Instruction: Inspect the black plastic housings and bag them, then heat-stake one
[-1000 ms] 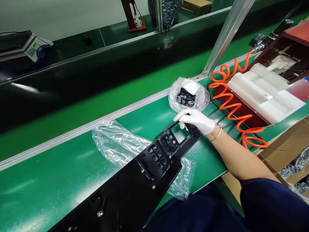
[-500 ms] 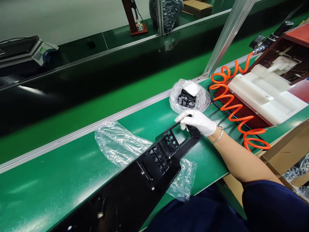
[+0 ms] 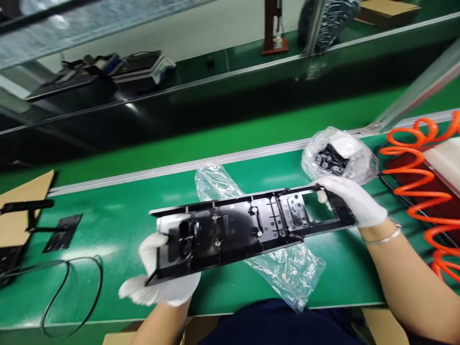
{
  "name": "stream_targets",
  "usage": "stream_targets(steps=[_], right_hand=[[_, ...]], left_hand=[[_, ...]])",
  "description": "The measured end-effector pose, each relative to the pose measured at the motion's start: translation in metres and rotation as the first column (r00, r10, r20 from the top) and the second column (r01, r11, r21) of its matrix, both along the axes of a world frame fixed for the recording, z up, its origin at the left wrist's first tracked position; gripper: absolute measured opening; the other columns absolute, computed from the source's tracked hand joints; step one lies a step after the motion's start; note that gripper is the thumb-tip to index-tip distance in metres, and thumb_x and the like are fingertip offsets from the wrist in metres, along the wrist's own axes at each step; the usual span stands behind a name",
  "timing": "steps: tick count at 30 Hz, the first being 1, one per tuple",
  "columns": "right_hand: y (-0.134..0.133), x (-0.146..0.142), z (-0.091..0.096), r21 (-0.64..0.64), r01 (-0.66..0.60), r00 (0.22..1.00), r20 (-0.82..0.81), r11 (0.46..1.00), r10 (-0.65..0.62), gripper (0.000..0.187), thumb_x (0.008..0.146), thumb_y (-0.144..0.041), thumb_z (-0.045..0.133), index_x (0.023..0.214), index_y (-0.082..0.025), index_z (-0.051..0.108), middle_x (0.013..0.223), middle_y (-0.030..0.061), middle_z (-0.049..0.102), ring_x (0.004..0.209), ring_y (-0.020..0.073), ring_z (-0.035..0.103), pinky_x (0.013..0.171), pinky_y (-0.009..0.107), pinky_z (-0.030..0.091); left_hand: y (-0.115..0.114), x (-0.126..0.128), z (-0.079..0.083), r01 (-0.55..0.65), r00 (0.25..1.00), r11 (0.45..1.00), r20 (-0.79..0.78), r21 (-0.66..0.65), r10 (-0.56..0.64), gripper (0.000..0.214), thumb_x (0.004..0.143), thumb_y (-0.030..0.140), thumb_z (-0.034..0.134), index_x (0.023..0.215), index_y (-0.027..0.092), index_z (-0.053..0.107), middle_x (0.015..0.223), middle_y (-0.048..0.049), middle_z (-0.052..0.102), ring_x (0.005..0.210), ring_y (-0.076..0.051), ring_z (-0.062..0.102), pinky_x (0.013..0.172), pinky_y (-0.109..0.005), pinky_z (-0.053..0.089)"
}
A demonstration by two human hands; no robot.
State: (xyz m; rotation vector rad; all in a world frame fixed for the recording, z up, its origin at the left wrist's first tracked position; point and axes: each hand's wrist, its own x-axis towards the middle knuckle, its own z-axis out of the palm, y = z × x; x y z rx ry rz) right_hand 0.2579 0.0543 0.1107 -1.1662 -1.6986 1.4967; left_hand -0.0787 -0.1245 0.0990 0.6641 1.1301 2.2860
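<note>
A long black plastic panel (image 3: pixel 237 230) with ribs and screw holes is held level above the green bench (image 3: pixel 115 225). My left hand (image 3: pixel 158 282), in a white glove, grips the panel's left end from below. My right hand (image 3: pixel 354 203), also gloved, with a bracelet at the wrist, is closed on the frame at the panel's right end. An empty clear plastic bag (image 3: pixel 287 268) lies under the panel. A clear bag of small black parts (image 3: pixel 334 160) sits just behind my right hand.
An orange coiled air hose (image 3: pixel 413 187) and a red fixture with a white block (image 3: pixel 443 160) stand at the right. A black cable loop (image 3: pixel 68 292), a flat black piece (image 3: pixel 63 232) and cardboard (image 3: pixel 25 201) lie at the left. A scale (image 3: pixel 142 67) sits on the far bench.
The view swung left, bringing my left hand and the panel's left end into sight. The panel now lies nearly level across the view instead of slanting. My right hand keeps its grip.
</note>
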Motion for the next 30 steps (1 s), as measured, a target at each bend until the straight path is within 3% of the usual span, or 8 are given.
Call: stream_targets(steps=[3, 8, 20, 24, 30], right_hand=[[0.003, 0.004, -0.005, 0.038, 0.006, 0.999, 0.033, 0.999, -0.007, 0.050, 0.095, -0.064, 0.061, 0.076, -0.018, 0.067, 0.073, 0.0059, 0.065, 0.074, 0.0226, 0.058, 0.077, 0.035, 0.048], [0.002, 0.004, -0.009, -0.143, 0.085, 0.996, 0.009, 0.986, -0.084, 0.056, 0.082, -0.075, 0.072, 0.078, -0.019, 0.066, 0.071, 0.0039, 0.062, 0.060, 0.0183, 0.051, 0.054, 0.030, 0.039], [0.002, 0.001, -0.009, -0.265, 0.190, 0.981, 0.009, 0.945, -0.194, 0.067, 0.064, -0.078, 0.085, 0.084, -0.018, 0.066, 0.070, 0.0040, 0.061, 0.057, 0.0154, 0.047, 0.050, 0.023, 0.040], [0.004, 0.004, -0.013, -0.272, 0.170, 0.984, -0.008, 0.947, -0.179, 0.064, 0.067, -0.076, 0.085, 0.084, -0.017, 0.066, 0.070, 0.0037, 0.062, 0.058, 0.0150, 0.048, 0.049, 0.023, 0.040], [0.004, 0.005, -0.016, -0.252, 0.137, 0.990, -0.009, 0.958, -0.144, 0.058, 0.075, -0.073, 0.080, 0.085, -0.017, 0.066, 0.071, 0.0038, 0.062, 0.056, 0.0148, 0.049, 0.048, 0.023, 0.040]], left_hand=[[-0.002, 0.001, 0.004, 0.008, 0.997, 1.000, -0.072, 0.001, -0.008, 0.064, 0.077, 0.086, 0.067, 0.089, 0.024, 0.071, 0.097, -0.0040, 0.066, 0.091, -0.030, 0.064, 0.077, -0.045, 0.060], [0.000, 0.003, 0.008, 0.015, 0.997, 1.000, -0.076, -0.025, -0.017, 0.062, 0.080, 0.083, 0.066, 0.096, 0.023, 0.073, 0.099, -0.0069, 0.068, 0.086, -0.031, 0.066, 0.067, -0.042, 0.061], [0.004, 0.003, 0.010, 0.091, 0.990, 0.996, -0.107, 0.011, -0.089, 0.056, 0.084, 0.078, 0.068, 0.097, 0.024, 0.075, 0.098, -0.0086, 0.069, 0.084, -0.031, 0.067, 0.071, -0.043, 0.062], [0.004, 0.003, 0.011, 0.025, 0.995, 1.000, -0.093, -0.016, -0.026, 0.062, 0.080, 0.082, 0.069, 0.093, 0.022, 0.073, 0.099, -0.0075, 0.066, 0.084, -0.029, 0.066, 0.076, -0.043, 0.060], [0.002, 0.002, 0.011, 0.037, 0.996, 0.999, -0.076, -0.022, -0.039, 0.060, 0.078, 0.079, 0.073, 0.093, 0.021, 0.073, 0.094, -0.0074, 0.067, 0.076, -0.028, 0.065, 0.066, -0.039, 0.059]])
